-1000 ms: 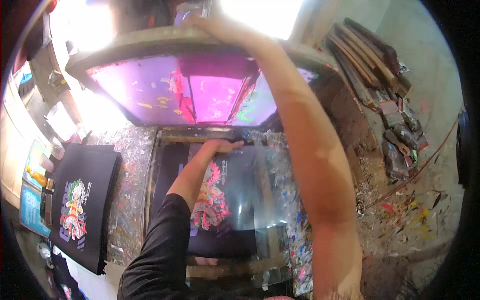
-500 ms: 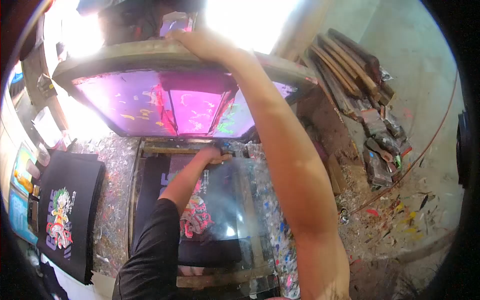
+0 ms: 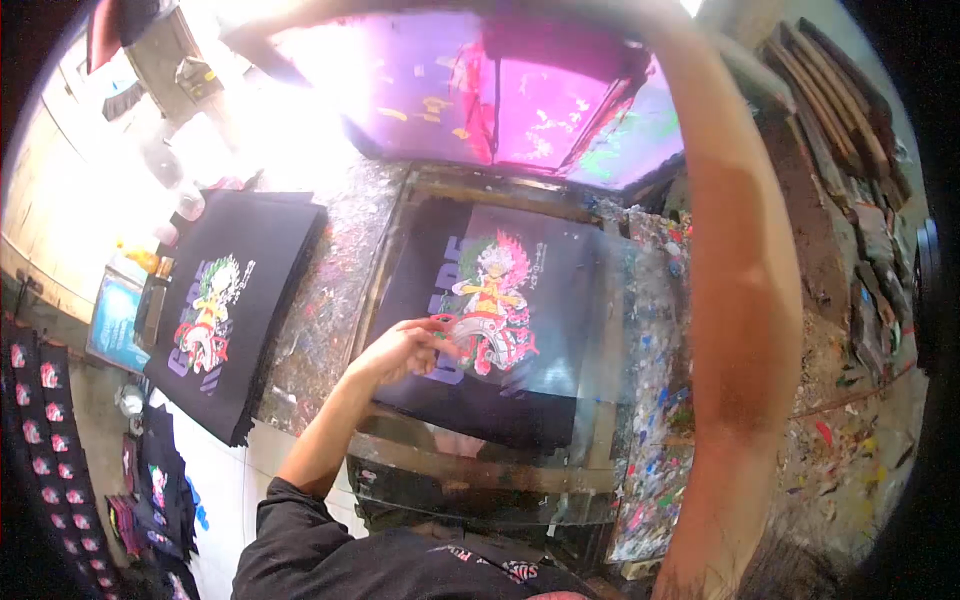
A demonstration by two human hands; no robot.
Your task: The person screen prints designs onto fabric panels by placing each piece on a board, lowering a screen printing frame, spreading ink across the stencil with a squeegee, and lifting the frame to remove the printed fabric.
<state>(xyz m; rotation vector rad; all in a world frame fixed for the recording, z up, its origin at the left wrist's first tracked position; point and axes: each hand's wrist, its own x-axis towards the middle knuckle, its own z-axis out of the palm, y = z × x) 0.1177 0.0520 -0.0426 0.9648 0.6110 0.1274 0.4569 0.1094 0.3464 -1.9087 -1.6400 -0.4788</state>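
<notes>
My left hand (image 3: 405,350) hovers at the lower left of a colourful cartoon figure print (image 3: 495,310) on a black cloth (image 3: 415,290). Its fingers are loosely bent and apart, with nothing between them. A transparent sheet (image 3: 600,330) overlaps the right side of this cloth. My right forearm reaches up past the top edge of the picture, so the right hand is out of sight. Beyond the cloth a tilted printing screen (image 3: 550,110) stands raised, its mesh purple and pink with paint smears.
A stack of black printed cloths (image 3: 250,290) lies at the left on the paint-stained table (image 3: 310,330). Wooden-handled squeegees (image 3: 820,95) lean at the upper right. Small containers (image 3: 188,203) stand behind the stack. More printed dark pieces (image 3: 45,430) show at the lower left.
My left hand has moved from the cloth's far edge toward me, uncovering the print. The view has shifted, so the screen sits higher and my right hand has left the picture.
</notes>
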